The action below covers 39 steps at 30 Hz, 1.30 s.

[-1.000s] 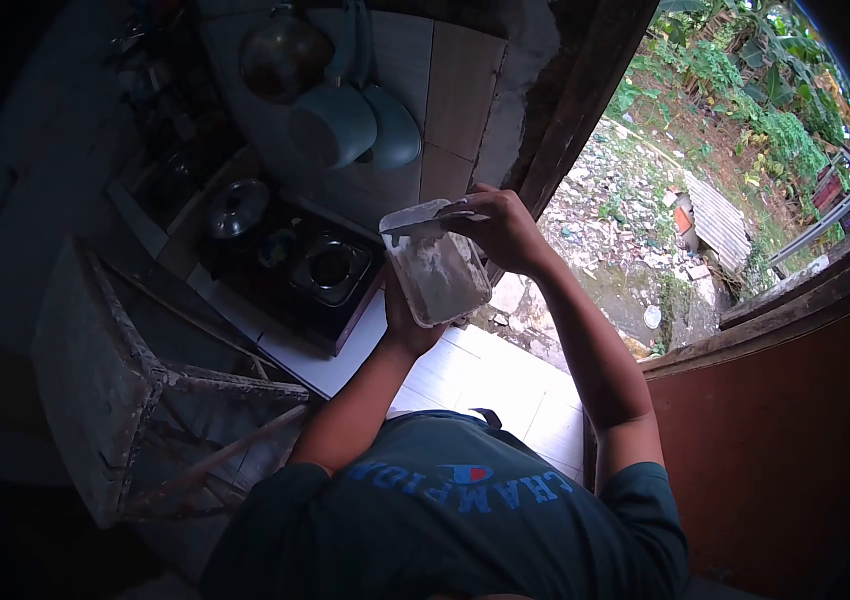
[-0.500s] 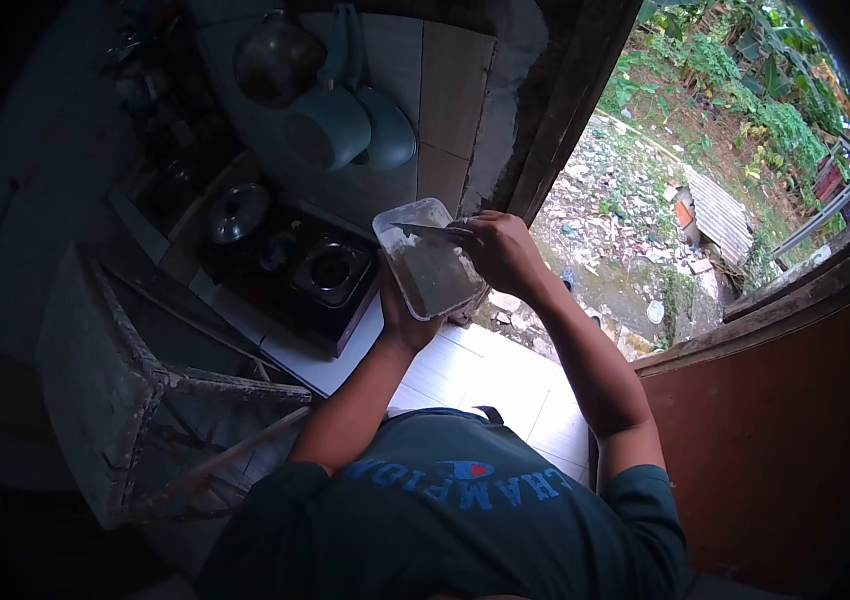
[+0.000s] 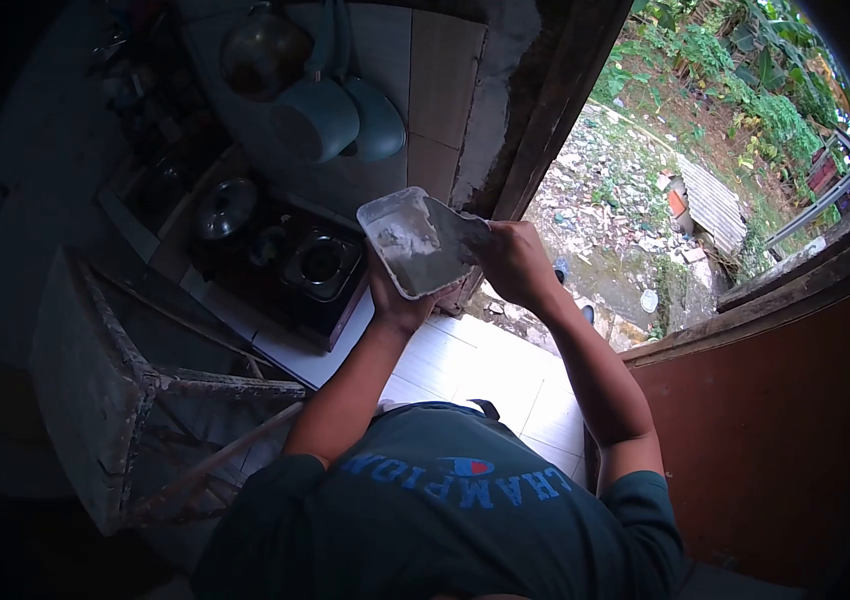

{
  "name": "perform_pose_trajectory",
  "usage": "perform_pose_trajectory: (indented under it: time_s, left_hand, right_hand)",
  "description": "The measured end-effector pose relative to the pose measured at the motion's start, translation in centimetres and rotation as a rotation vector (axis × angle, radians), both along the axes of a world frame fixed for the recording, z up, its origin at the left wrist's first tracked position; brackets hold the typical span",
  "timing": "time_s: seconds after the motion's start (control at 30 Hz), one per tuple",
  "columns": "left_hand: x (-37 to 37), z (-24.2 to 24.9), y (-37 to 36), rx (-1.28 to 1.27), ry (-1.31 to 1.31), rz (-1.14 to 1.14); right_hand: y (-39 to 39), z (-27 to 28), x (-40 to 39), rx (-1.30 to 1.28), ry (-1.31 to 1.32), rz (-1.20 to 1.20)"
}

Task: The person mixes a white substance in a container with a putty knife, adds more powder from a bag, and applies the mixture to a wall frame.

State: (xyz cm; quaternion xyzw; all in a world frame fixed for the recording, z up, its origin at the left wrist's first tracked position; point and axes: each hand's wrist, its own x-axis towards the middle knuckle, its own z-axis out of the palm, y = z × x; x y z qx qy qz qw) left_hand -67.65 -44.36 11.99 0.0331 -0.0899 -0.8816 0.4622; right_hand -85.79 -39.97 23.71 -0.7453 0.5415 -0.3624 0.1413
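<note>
Wht. counter (image 3: 323,367) w/ dk. gas stove (image 3: 283,258) directly on top, nr. edge.

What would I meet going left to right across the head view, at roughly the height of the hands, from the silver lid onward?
Silver lid → open burner → plastic container → right hand → corrugated sheet outside.
</note>
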Motion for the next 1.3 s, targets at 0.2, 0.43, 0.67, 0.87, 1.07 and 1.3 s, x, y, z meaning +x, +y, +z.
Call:
perform_pose_trajectory:
  time_s: [0.2, 0.43, 0.67, 0.87, 1.07, 1.3]
  left_hand:
    - [0.4, -2.5, -1.0, 0.031, 0.082, -0.083]
    - [0.1, -0.8, 0.3, 0.098, -0.226, 0.061]
    - [-0.3, -2.0, 0.9, -0.162, -0.287, 0.138]
    - [0.3, -0.4, 1.0, -0.089, -0.295, 0.052]
    - [0.5, 1.4, 2.2, -0.073, -0.197, 0.005]
    - [0.8, -0.2, 2.1, -0.164, -0.189, -0.028]
  right_hand:
    - [-1.3, -1.5, -0.1, 0.153, 0.096, -0.214]
    - [0.3, -0.6, 3.4, 0.371, 0.044, -0.337]
    - [0.4, -4.2, 4.7, 0.412, -0.204, -0.393]
    - [-0.8, -1.3, 4.1, 0.221, -0.251, -0.263]
    - [-3.3, 0.7, 3.0, 0.354, 0.202, -0.274]
    - [-4.4, -3.4, 5.6, 0.324, 0.217, -0.088]
